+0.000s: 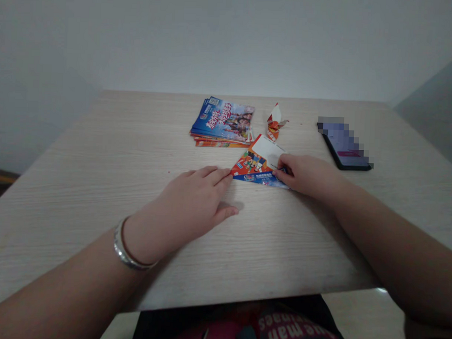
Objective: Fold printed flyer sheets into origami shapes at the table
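From my remote seat I start at the lower left of the frame, where the left forearm comes in on a diagonal with a silver bracelet [126, 251] at the wrist. The left hand [195, 200] lies palm down on the pale wooden table [100, 160]. It is opened out flat with the fingers straight and close together and the thumb spread to the side. It grips nothing; only the fingertips rest on the left corner of the folded flyer [256, 166].

That flyer lies just right of centre, a colourful sheet doubled into a rough triangle with a white flap turned up on top. Behind it, toward the upper middle, sits a stack of flyers [223, 122], and just right of the stack is a small crumpled paper piece [275, 123], apart from both hands.

The right hand [303, 174] is loosely curled over the flyer's right end, with the forearm running off to the lower right. I cannot tell whether its fingers pinch the edge or only press on it.

To my eye this is a crease being set. Doing it well would mean the left fingertips holding that corner dead steady, the edges matched before any pressure goes on, and the press run firmly along the fold, not dabbed at.

A dark phone [345, 146] lies at the far right, well clear.
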A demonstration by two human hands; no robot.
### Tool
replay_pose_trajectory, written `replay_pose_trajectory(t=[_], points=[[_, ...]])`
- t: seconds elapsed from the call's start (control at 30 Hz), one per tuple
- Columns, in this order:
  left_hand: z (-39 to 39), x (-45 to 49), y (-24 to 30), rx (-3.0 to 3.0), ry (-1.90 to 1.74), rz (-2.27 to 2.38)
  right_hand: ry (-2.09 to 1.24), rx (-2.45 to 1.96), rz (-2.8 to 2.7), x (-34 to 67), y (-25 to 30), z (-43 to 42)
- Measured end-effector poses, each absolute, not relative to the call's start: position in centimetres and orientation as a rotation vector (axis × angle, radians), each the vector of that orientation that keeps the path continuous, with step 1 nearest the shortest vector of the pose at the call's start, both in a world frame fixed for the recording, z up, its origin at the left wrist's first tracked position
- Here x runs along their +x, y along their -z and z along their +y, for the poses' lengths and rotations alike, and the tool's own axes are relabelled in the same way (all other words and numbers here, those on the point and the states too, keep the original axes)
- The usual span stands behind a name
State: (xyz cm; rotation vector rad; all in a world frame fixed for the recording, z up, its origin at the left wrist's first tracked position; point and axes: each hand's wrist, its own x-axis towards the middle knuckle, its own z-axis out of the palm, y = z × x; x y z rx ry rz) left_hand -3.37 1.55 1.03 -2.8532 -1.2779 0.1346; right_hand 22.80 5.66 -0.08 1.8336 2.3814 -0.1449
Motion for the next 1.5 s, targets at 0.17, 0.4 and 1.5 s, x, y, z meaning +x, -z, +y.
replay_pose_trajectory(t=[0.17, 0.4, 1.5], points=[[2.6, -4.4, -0.9, -2.976, -0.029, -1.257, 0.162, 1.832, 2.383, 22.9, 0.0, 5.5], [3.7, -4.6, -1.0, -2.946, 0.186, -1.409, 0.156, 1.831, 2.372, 23.2, 0.2, 5.3], [2.1, -2.6, -0.2, -2.888, 0.012, -1.061, 0.148, 1.913, 2.392, 22.7, 0.2, 5.4]])
